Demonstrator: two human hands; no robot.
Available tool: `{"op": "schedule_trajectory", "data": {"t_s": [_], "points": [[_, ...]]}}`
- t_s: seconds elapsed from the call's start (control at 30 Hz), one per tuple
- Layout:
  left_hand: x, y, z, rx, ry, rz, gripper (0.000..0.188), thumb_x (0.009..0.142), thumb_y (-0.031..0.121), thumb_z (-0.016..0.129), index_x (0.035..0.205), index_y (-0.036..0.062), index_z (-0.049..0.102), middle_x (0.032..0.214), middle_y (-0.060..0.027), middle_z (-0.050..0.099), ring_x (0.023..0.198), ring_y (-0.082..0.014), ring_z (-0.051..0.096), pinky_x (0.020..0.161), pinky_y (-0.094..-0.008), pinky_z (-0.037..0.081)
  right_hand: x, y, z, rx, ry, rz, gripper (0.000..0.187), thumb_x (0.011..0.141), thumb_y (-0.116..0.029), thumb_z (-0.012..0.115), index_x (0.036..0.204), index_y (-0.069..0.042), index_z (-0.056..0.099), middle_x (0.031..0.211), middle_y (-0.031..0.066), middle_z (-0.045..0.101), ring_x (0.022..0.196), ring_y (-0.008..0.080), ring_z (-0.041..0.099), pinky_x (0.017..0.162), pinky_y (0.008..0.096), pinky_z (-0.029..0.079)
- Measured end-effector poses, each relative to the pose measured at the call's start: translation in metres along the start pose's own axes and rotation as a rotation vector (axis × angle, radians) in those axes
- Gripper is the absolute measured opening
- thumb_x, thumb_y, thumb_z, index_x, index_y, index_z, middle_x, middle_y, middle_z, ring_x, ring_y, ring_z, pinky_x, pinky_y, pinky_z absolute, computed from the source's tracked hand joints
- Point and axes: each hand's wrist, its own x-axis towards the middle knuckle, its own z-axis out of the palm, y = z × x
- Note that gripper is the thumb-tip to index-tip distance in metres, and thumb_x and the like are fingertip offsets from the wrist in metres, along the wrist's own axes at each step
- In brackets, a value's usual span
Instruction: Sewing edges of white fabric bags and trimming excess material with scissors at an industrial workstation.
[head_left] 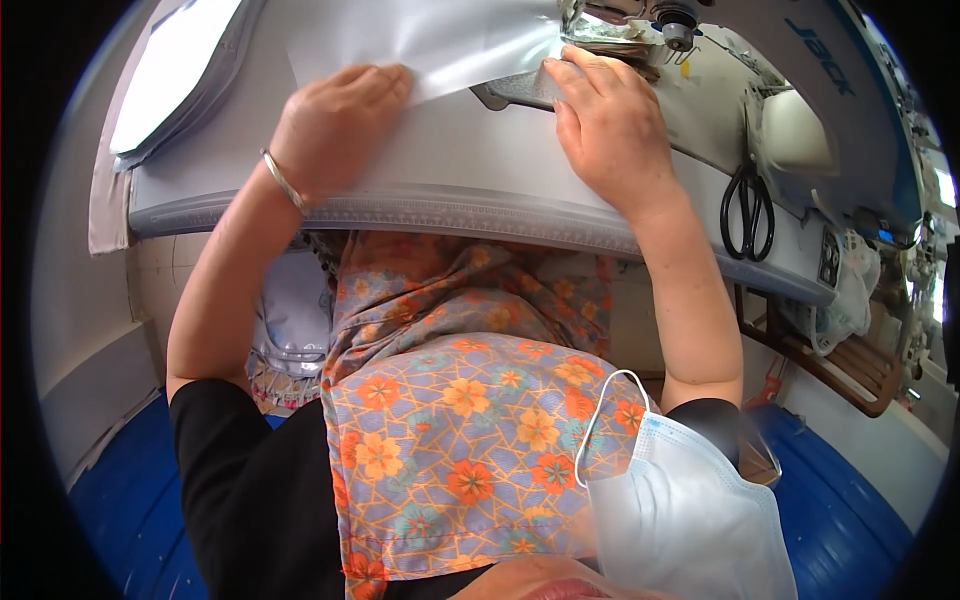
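Note:
A glossy, translucent white sheet (470, 45) lies on the sewing table and reaches to the sewing machine's needle area (572, 20). My left hand (345, 115) rests on the near left part of the sheet, fingers stretched flat and blurred by motion. A silver bangle (284, 182) circles that wrist. My right hand (615, 120) lies with extended fingers at the sheet's right edge, beside the needle area, thumb apart. Under the sheet's near edge shows part of a metal plate (525, 90). The sheet's far end is cut off by the picture's top.
Black-handled scissors (747, 212) lie at the table's right, near the machine head (850, 100). A ruler strip (440, 208) runs along the front edge. A bright white panel (180, 75) stands far left. Patterned floral cloth (480, 430) covers my lap; a face mask (690, 500) hangs lower right.

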Motion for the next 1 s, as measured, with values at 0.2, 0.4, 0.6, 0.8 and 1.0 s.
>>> {"op": "schedule_trajectory", "data": {"t_s": [0.2, 0.4, 0.6, 0.8, 1.0], "points": [[0.002, 0.058, -0.017, -0.009, 0.032, 0.022, 0.028, 0.08, 0.016, 0.062, 0.106, 0.0078, 0.069, 0.109, -0.0017, 0.067, 0.093, -0.0131, 0.065, 0.072, -0.0246, 0.056, -0.001, 0.001, 0.0, 0.006, -0.001, -0.001, 0.035, 0.09, -0.012, 0.064, 0.125, -0.008, 0.067, 0.128, 0.0098, 0.066, 0.118, 0.0284, 0.06, 0.103, 0.0421, 0.048], [0.022, 0.092, -0.015, -0.207, 0.099, 0.005, 0.025, 0.078, 0.014, 0.063, 0.101, 0.0059, 0.069, 0.097, -0.0012, 0.062, 0.092, -0.0154, 0.064, 0.074, -0.0271, 0.056, -0.001, 0.001, -0.001, 0.024, 0.002, -0.004, 0.033, 0.09, -0.01, 0.064, 0.122, -0.006, 0.068, 0.126, 0.0101, 0.068, 0.118, 0.028, 0.062, 0.103, 0.0423, 0.048], [0.036, 0.082, -0.005, -0.319, 0.058, -0.019, 0.025, 0.081, 0.012, 0.065, 0.104, 0.0019, 0.069, 0.114, -0.0069, 0.067, 0.105, -0.0219, 0.066, 0.085, -0.0325, 0.058, -0.001, 0.001, -0.002, 0.015, 0.011, -0.003, 0.032, 0.088, -0.008, 0.063, 0.12, -0.006, 0.069, 0.123, 0.0095, 0.07, 0.116, 0.0274, 0.063, 0.103, 0.0416, 0.049], [0.044, 0.055, -0.004, -0.263, 0.024, -0.032, 0.033, 0.086, 0.009, 0.06, 0.117, -0.0011, 0.068, 0.125, -0.014, 0.065, 0.12, -0.0284, 0.062, 0.104, -0.0366, 0.051, -0.001, 0.002, -0.002, -0.006, 0.027, -0.008, 0.031, 0.088, -0.008, 0.064, 0.119, -0.006, 0.07, 0.121, 0.0079, 0.071, 0.115, 0.0256, 0.064, 0.102, 0.0405, 0.049], [0.043, 0.019, 0.016, -0.193, -0.042, -0.071, 0.039, 0.087, 0.008, 0.057, 0.124, 0.0017, 0.066, 0.132, -0.0128, 0.065, 0.124, -0.026, 0.061, 0.105, -0.0351, 0.05, -0.001, 0.003, -0.002, 0.012, 0.034, -0.004, 0.031, 0.089, -0.009, 0.065, 0.119, -0.006, 0.07, 0.122, 0.0077, 0.071, 0.114, 0.0257, 0.064, 0.101, 0.0403, 0.049]]}}
